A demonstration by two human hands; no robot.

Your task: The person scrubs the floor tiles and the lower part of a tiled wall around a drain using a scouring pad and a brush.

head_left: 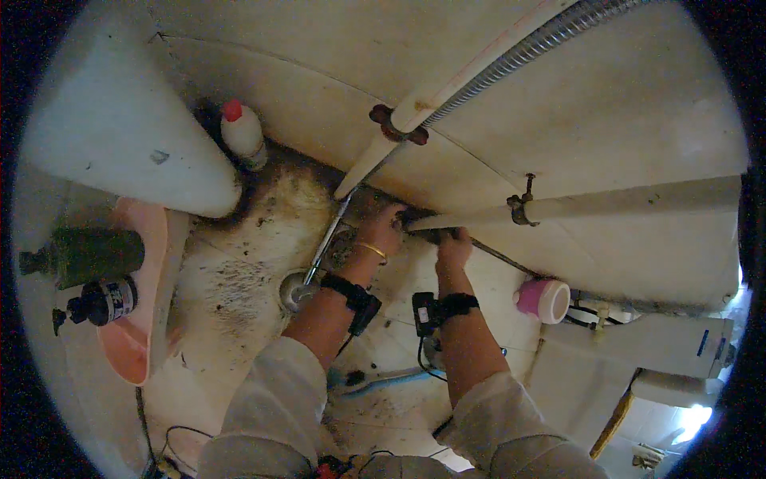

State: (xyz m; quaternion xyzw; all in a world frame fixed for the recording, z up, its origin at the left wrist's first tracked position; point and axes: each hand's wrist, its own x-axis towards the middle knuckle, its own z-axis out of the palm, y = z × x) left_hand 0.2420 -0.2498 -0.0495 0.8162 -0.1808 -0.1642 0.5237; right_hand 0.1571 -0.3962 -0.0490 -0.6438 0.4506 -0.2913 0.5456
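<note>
At the foot of a white pipe, where wall and floor meet, both my hands reach in close together. My left hand, with a yellow bangle on the wrist, curls at the left of the pipe's end, by a dark, blurred thing. On the other side my right hand is closed low against the pipe's underside, near a dark strip. What the fingers hold is hidden or too dark to make out. A chrome hand shower lies on the stained floor beside my left forearm.
Left stand a white bottle with a red cap, a white basin or pedestal, and a pink tub near a green bottle and a black pump bottle. A pink and white container sits right. A second pipe slopes overhead.
</note>
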